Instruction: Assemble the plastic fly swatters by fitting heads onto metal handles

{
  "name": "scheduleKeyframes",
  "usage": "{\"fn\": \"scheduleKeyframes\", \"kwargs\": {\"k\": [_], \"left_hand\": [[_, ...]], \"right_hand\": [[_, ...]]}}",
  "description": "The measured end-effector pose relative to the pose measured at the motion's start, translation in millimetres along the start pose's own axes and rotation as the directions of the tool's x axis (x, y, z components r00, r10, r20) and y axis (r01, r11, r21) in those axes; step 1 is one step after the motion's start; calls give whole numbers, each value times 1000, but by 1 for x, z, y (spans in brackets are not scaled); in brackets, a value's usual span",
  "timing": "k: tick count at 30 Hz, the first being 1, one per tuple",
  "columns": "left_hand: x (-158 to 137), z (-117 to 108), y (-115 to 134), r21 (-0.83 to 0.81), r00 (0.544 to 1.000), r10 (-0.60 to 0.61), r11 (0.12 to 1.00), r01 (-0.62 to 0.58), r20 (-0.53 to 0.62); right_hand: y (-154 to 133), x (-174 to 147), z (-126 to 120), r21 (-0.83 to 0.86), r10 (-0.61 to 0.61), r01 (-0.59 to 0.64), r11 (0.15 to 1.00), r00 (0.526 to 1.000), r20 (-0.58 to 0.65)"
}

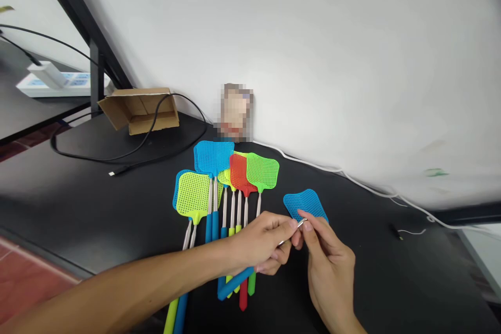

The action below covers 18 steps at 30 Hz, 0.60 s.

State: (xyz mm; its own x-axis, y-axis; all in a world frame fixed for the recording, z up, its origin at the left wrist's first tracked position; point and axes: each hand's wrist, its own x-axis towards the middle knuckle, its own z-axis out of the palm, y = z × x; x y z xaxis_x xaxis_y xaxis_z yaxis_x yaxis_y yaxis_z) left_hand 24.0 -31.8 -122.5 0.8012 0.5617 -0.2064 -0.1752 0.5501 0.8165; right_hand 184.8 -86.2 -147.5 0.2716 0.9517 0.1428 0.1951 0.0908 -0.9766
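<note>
My left hand (268,245) is closed around a telescopic fly swatter handle (237,283), its blue grip slanting down to the left and its metal rod showing between the fingers. With thumb and fingertips, my right hand (331,263) pinches the rod's upper end. Just beyond my right fingers is a blue mesh swatter head (307,202), partly covered by them; I cannot tell whether it joins the rod. To the left lie several fly swatters, among them a yellow one (193,194), a blue one (214,156), a red one (242,172) and a green one (263,171).
An open cardboard box (154,124) lies at the back left, with a black cable (97,159) looping in front of it. A blurred upright item (237,112) leans on the white wall. A white cord (321,167) runs along the wall's foot. A power strip (78,83) sits far left.
</note>
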Motion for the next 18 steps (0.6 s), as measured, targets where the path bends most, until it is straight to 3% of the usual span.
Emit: {"fn": "scheduleKeyframes", "kwargs": {"k": [4,6,8,10,12,13,15,18], "left_hand": [[1,-2,2,-42,1000,-4,999,4,1],[1,-4,3,-83,1000,-4,997,2,-22],[2,-5,5,-130,998,19,991,-26,-57],[2,-6,6,-175,993,63,981,-79,-97],[3,-7,6,-200,986,100,972,-126,-132],[4,-7,6,-200,983,113,970,-141,-145],[5,-7,5,-178,980,123,972,-151,-157],[5,-6,5,-114,982,103,986,-122,-159]], "right_hand": [[-5,16,-15,-58,-11,17,998,994,106],[-8,28,-28,-243,-13,38,969,994,104],[-6,40,-39,-540,-52,79,838,997,65],[-1,47,-45,-785,-105,106,610,993,52],[5,50,-47,-901,-110,107,421,992,67],[8,51,-47,-924,-91,103,369,993,74],[11,51,-45,-935,-24,86,345,996,83],[9,54,-48,-887,114,23,461,990,85]]}}
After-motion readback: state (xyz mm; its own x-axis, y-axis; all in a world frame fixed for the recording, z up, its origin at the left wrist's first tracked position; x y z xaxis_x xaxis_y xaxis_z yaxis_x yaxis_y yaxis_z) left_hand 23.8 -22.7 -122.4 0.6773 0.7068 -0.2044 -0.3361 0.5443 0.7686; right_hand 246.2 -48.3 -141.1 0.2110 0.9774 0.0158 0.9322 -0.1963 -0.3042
